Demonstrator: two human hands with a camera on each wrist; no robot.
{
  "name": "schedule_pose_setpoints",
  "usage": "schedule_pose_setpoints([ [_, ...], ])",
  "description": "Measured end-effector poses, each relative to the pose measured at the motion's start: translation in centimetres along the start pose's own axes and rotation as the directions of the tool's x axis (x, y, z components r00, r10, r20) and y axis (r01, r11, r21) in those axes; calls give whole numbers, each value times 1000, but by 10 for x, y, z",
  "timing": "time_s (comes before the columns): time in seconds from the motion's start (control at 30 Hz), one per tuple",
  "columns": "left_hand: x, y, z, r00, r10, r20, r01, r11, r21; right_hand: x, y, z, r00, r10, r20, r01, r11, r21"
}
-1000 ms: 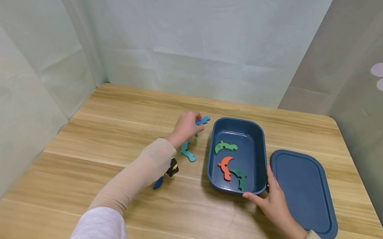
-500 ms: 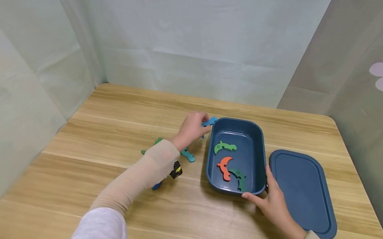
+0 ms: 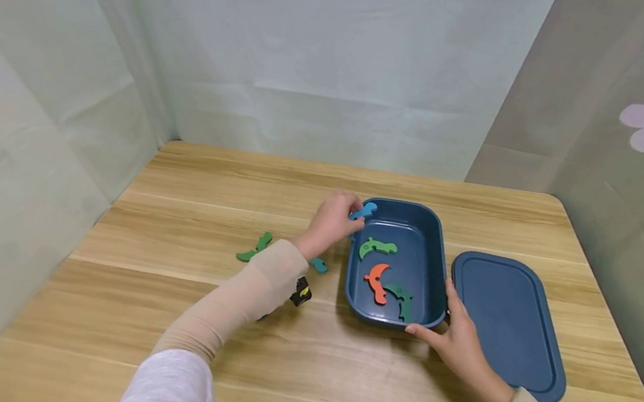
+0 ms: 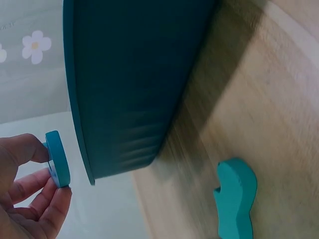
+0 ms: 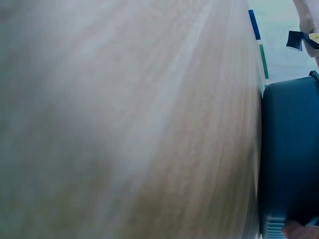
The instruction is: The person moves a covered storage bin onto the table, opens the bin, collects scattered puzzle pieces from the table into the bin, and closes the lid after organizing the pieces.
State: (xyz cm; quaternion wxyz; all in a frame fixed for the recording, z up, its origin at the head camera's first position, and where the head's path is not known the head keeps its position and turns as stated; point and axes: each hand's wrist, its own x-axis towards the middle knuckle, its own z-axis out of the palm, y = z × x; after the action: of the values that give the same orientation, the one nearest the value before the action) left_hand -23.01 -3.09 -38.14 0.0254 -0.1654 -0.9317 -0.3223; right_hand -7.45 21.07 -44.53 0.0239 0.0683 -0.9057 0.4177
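Note:
My left hand (image 3: 334, 220) pinches a light-blue flat, curved toy piece (image 3: 365, 211) over the far left rim of a dark-blue plastic box (image 3: 410, 254). In the left wrist view, thumb and fingers grip the piece (image 4: 59, 159) beside the box's outer wall (image 4: 129, 84). Inside the box lie a light-green piece (image 3: 378, 247), an orange piece (image 3: 376, 283) and a dark-green piece (image 3: 402, 300) of similar curved shape. My right hand (image 3: 459, 340) holds the box's near right corner, thumb at the front and fingers along the right side.
A blue lid (image 3: 509, 323) lies flat to the right of the box. On the wooden table (image 3: 170, 317), left of the box, lie a green piece (image 3: 256, 248) and a teal piece (image 3: 318, 265), partly behind the left arm. A dark-blue piece (image 5: 254, 25) shows in the right wrist view.
My left hand has carried the light-blue piece rightward, from left of the box to over its rim. The green piece on the table has come out from behind the forearm. My right hand stays put.

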Motion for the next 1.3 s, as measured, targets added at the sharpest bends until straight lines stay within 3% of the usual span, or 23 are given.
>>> schedule_pose_setpoints([
  [0.23, -1, 7, 6, 998, 55, 22, -55, 998, 1, 0, 0, 0, 1000, 5, -3, -5, 1000, -4],
  [0.5, -3, 16, 11, 995, 49, 88, -49, 999, 6, -1, 1, 0, 1000, 9, -2, -9, 1000, -11],
  [0.83, -5, 24, 17, 985, 97, 143, -95, 995, -22, -2, 0, 1, 1000, 5, -3, -5, 1000, -5],
  [1.3, -3, 28, 31, 973, 106, 205, -112, 993, 20, -2, -2, 1, 1000, -1, -5, 1, 1000, -1],
])
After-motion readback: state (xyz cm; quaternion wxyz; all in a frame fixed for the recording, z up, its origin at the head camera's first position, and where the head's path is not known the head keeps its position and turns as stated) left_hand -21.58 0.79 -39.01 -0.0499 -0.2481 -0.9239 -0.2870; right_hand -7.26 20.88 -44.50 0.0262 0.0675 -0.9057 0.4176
